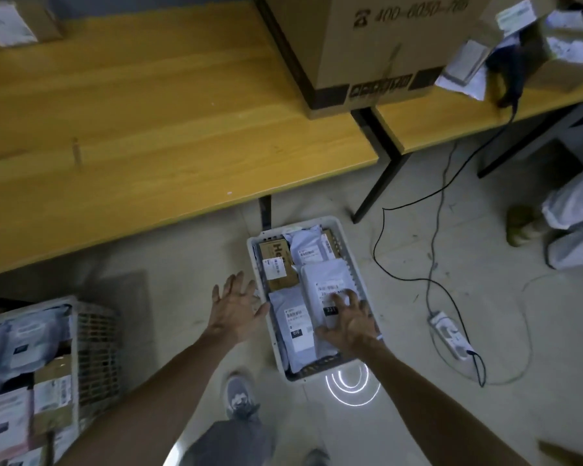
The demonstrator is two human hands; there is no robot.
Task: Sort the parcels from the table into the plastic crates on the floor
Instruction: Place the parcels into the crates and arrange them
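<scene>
right hand (349, 322) spread, seemingly resting on grey mailer (323, 276) | mailer's long axis runs along crate (352, 260), away from wrist | left hand (236, 302) spread, outside rim

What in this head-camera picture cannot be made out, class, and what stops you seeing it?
Head view: print on the parcel labels in the centre crate, too small and blurred.
Head view: the left crate, cut off by the picture's left edge.
Head view: the big carton, cut off by the top edge.
Head view: whether the right hand grips the grey parcel or rests on it.
</scene>
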